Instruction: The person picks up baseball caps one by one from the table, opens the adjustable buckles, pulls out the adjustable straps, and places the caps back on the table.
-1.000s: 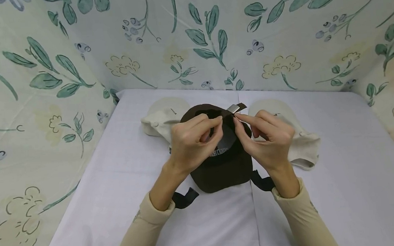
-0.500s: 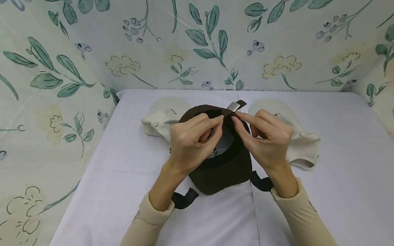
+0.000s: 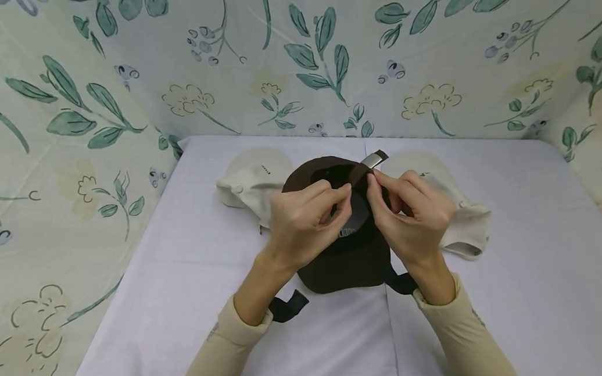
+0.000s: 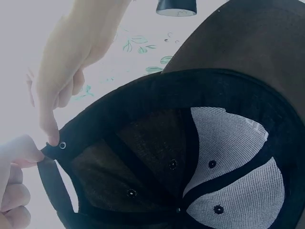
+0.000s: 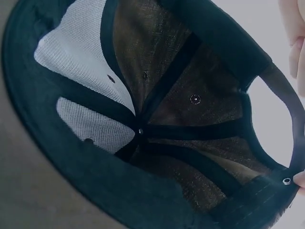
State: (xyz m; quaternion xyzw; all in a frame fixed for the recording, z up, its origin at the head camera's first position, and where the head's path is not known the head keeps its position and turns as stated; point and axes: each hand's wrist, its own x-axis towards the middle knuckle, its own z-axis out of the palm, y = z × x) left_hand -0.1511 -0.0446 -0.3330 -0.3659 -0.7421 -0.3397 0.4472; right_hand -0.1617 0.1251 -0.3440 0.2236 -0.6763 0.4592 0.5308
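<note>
A dark brown baseball cap (image 3: 346,269) is turned with its inside towards me, brim near me and back strap (image 4: 56,183) on the far side. A silver metal buckle (image 3: 371,160) with a short strap end sits beyond my fingertips. My left hand (image 3: 308,222) pinches the back strap between thumb and forefinger. Close by, my right hand (image 3: 412,209) pinches the cap where the strap joins its edge, next to a small metal eyelet (image 5: 286,181). White mesh lining (image 5: 90,52) and dark seam tape show inside the crown.
Behind my hands lie two off-white caps on the white-covered table (image 3: 180,266): the left cap (image 3: 248,183) and the right cap (image 3: 463,229), both partly hidden. Floral cloth (image 3: 250,57) hangs around the table. Black bands hang from both wrists.
Both hands and the brown cap have shifted slightly to the right. The buckle end has swung up and right, and my left fingertips sit a little lower and further from the buckle.
</note>
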